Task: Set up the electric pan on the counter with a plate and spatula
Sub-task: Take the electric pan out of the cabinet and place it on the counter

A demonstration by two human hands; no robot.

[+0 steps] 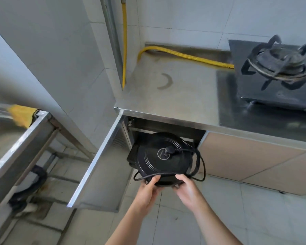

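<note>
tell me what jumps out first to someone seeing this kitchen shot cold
Both hands, left hand and right hand, grip the near edge of a round black electric pan in front of the open cabinet, its cord looping loose. A yellow gas hose runs across the steel counter to the black stove at right.

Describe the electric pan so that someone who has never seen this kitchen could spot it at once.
Start at the steel counter with the gas stove on its right. Below its front edge a cupboard door hangs open, and in front of that opening the left hand and right hand hold the electric pan. It is the only round black thing there, with a ringed lid, a centre knob and a loose black cord.
</note>
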